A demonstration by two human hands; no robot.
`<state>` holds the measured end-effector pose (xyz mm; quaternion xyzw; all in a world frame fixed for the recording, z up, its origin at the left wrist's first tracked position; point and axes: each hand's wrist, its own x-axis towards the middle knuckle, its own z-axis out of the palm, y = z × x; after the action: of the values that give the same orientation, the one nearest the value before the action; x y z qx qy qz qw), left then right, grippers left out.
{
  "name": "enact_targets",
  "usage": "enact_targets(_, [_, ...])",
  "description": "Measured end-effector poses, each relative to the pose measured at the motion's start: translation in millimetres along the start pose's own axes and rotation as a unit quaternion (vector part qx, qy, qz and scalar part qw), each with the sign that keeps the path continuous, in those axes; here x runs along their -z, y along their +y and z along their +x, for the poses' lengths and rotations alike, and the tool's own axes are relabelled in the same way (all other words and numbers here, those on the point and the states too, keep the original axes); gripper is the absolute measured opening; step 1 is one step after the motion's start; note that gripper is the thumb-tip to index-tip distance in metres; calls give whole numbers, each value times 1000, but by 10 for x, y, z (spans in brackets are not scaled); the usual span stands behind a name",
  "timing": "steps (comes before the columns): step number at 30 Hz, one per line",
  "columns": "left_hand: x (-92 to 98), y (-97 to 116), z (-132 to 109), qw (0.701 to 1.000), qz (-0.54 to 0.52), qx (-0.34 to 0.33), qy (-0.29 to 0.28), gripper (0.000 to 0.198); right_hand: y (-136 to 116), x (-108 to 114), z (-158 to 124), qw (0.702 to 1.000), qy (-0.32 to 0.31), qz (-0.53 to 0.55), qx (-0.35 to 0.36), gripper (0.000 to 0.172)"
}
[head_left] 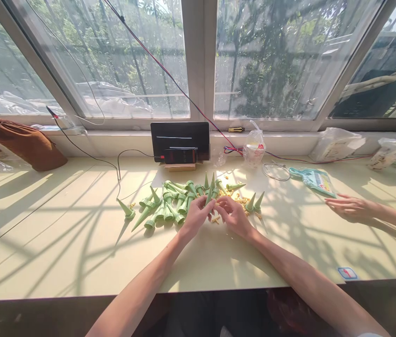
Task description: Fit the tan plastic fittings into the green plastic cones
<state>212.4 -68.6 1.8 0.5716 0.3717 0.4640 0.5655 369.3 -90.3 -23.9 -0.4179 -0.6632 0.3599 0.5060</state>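
My left hand point(197, 216) and my right hand point(233, 216) meet over the middle of the pale yellow table point(61, 243). The left hand's fingers are closed on a green cone-shaped spike point(209, 194) that points up and away. The right hand's fingertips pinch at something small by the left hand; what it is I cannot make out. A heap of several green cone spikes point(169, 203) lies just beyond and left of the left hand. Small yellow pieces point(241, 201) are scattered beyond the right hand, with two more green cones point(255, 202) among them.
Another person's hand point(350, 208) rests flat on the table at the right. A dark tablet point(180, 140) stands at the window ledge with cables. A brown bag point(25, 142) lies far left; plastic bags point(334, 142) and a teal packet point(313, 180) lie at the right.
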Motion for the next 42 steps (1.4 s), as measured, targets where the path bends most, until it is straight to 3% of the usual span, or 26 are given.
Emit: enact_targets(42, [2,-29,-4,1000,5,-2,-7,31,3,23,8,999,-1,-53,3,31])
